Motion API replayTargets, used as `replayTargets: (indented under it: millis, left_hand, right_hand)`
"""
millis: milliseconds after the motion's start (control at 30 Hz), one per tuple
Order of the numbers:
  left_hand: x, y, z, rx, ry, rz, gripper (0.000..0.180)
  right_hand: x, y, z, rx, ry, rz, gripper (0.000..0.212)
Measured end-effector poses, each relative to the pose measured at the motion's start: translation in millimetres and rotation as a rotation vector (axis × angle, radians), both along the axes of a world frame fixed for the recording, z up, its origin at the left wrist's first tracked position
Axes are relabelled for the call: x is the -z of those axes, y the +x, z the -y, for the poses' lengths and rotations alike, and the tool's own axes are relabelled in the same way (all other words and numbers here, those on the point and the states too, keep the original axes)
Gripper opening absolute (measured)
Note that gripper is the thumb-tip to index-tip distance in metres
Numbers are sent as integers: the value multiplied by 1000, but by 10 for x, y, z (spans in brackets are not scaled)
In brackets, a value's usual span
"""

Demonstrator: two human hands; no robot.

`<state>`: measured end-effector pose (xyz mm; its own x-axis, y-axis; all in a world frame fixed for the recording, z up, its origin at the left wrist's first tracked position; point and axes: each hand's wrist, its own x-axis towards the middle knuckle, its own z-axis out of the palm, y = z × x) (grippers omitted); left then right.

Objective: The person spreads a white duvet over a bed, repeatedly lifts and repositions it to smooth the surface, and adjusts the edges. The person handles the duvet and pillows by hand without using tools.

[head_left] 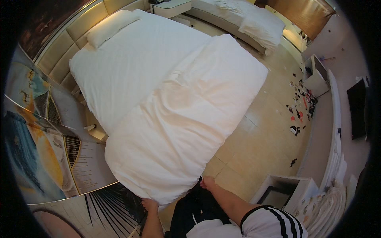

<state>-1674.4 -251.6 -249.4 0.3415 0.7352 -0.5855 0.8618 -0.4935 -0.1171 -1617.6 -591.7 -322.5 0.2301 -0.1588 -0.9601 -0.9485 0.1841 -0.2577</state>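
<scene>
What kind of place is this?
A bedroom, possibly a hotel room: large bed with a white duvet and padded headboard, plus a dark flat screen on the wall.

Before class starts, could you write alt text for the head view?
A person's left hand and right hand are at the near edge of a white duvet covering the foot half of a bed. A pillow lies by the padded headboard; small red, black and white bits litter the floor at right.
</scene>
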Motion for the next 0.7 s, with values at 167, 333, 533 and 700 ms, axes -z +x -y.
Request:
replayTargets:
  millis: [167, 333, 533, 700]
  left_hand:
    - [-184, 275, 749, 312, -1, -81, 102]
    - [-300, 387, 1360, 461, -192, -25, 83]
    - [202, 525, 1464, 386, -346, -128, 54]
    - [52, 1160, 2314, 444, -466, 40, 51]
  right_hand:
    - [-15, 211, 559, 187, 56, 185, 24]
    - [34, 493, 1253, 493, 34, 154, 38]
    - [54, 1278, 2035, 578, -6, 209, 52]
    - [212, 2271, 2459, 671, -51, 214, 56]
